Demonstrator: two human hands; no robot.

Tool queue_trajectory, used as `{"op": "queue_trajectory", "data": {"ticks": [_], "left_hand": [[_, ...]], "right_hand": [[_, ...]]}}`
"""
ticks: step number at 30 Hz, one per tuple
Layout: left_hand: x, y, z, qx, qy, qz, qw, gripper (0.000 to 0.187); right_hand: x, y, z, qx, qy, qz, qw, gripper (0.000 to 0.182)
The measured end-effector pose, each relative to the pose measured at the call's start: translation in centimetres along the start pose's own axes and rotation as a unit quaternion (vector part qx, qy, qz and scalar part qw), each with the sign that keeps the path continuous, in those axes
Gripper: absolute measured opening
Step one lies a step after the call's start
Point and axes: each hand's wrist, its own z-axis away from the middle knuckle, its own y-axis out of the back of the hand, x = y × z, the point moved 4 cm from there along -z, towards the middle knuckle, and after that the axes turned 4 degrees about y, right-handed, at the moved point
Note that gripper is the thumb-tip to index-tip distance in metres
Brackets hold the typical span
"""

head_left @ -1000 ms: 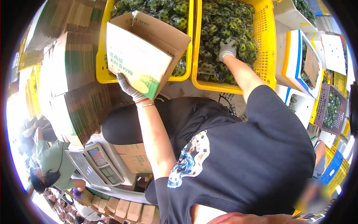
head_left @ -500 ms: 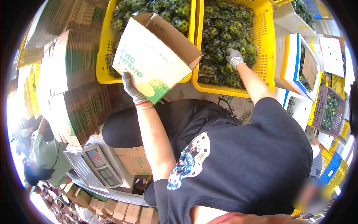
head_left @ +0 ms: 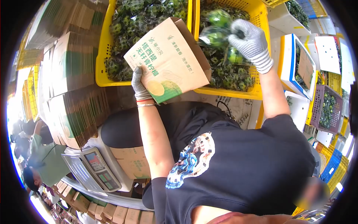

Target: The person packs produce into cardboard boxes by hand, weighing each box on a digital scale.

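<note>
My left hand (head_left: 138, 86), in a grey striped knit glove, grips the lower left edge of an open cardboard box (head_left: 167, 63) printed with green lettering and a lime picture. The box is tilted, its opening towards the right. In my right hand (head_left: 251, 44), gloved alike, is a cluster of green limes in clear plastic bags (head_left: 218, 31), raised over the right yellow crate (head_left: 257, 87). How many limes it holds is hard to tell, as they are blurred. More bagged limes fill this crate and the left yellow crate (head_left: 100, 69), partly behind the box.
Stacks of flattened cartons (head_left: 74, 74) rise at the left. Below them sits a weighing scale (head_left: 93, 168). Another person (head_left: 46, 160) is at the lower left, near rows of cartons (head_left: 119, 212). Foam boxes (head_left: 292, 63) and a purple crate (head_left: 326, 108) stand at the right.
My right hand has lifted out of the right crate, up and towards the camera, with bagged limes in it. The box has turned slightly and shifted a little right and down.
</note>
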Motion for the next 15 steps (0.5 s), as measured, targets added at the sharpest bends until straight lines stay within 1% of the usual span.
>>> {"op": "queue_trajectory", "data": {"ticks": [1, 2, 3, 4, 5, 6, 7, 8, 9, 10, 11, 12, 13, 14, 15], "left_hand": [[-0.3, -0.6, 0.3, -0.011, 0.013, 0.018, 1.000, 0.067], [-0.7, -0.9, 0.6, -0.029, 0.007, 0.049, 0.998, 0.067], [-1.1, -1.2, 0.7, -0.048, -0.001, 0.078, 0.996, 0.066], [-1.4, -1.2, 0.7, -0.067, -0.009, 0.107, 0.992, 0.066], [-1.9, -0.3, 0.4, -0.040, -0.027, 0.110, 0.993, 0.066], [-2.3, 0.3, 0.2, -0.027, -0.023, 0.133, 0.990, 0.066], [-2.7, 0.6, 0.4, -0.012, -0.015, 0.154, 0.988, 0.066], [-3.2, 0.9, 0.5, 0.002, -0.004, 0.174, 0.985, 0.066], [-3.5, 1.1, 0.2, -0.060, 0.009, 0.221, 0.973, 0.066], [-3.5, 1.2, 0.1, -0.064, 0.002, 0.213, 0.975, 0.066], [-3.4, 1.4, 0.2, -0.068, -0.006, 0.204, 0.977, 0.066], [-3.3, 1.7, 0.3, -0.070, -0.014, 0.197, 0.978, 0.066], [-3.1, 1.1, 0.4, -0.031, -0.035, 0.125, 0.991, 0.063], [-3.1, 1.0, 0.6, -0.034, -0.030, 0.144, 0.988, 0.064], [-3.0, 0.7, 0.7, -0.058, -0.027, 0.176, 0.982, 0.063]], "right_hand": [[-1.5, -0.6, -1.1, -0.045, 0.006, -0.085, 0.995, 0.014], [-2.8, -1.3, -1.9, -0.090, 0.011, -0.169, 0.981, 0.017], [-3.7, -1.7, -2.3, -0.108, 0.000, -0.221, 0.969, 0.023], [-4.2, -1.6, -3.0, -0.155, -0.063, -0.323, 0.932, 0.030], [-3.8, -1.6, -3.6, -0.121, -0.078, -0.332, 0.932, 0.029], [-3.3, -1.6, -4.3, -0.088, -0.094, -0.341, 0.931, 0.030], [-5.0, -0.7, -5.7, -0.026, -0.121, -0.280, 0.952, 0.022], [-4.7, -2.1, -5.9, -0.012, -0.110, -0.351, 0.930, 0.024], [-5.6, -3.0, -5.8, -0.047, -0.043, -0.303, 0.951, 0.027], [-7.0, -3.4, -6.0, -0.082, 0.025, -0.252, 0.964, 0.030], [-5.8, -6.3, -5.0, -0.183, -0.055, -0.530, 0.826, 0.050], [-5.7, -5.1, -5.1, -0.120, 0.085, -0.289, 0.946, 0.028], [-3.7, -5.0, -4.9, -0.118, -0.035, -0.292, 0.948, 0.033], [-0.8, -4.8, -4.6, -0.116, -0.153, -0.290, 0.938, 0.037], [3.3, -5.2, -3.6, -0.102, -0.190, -0.219, 0.952, 0.043]]}}
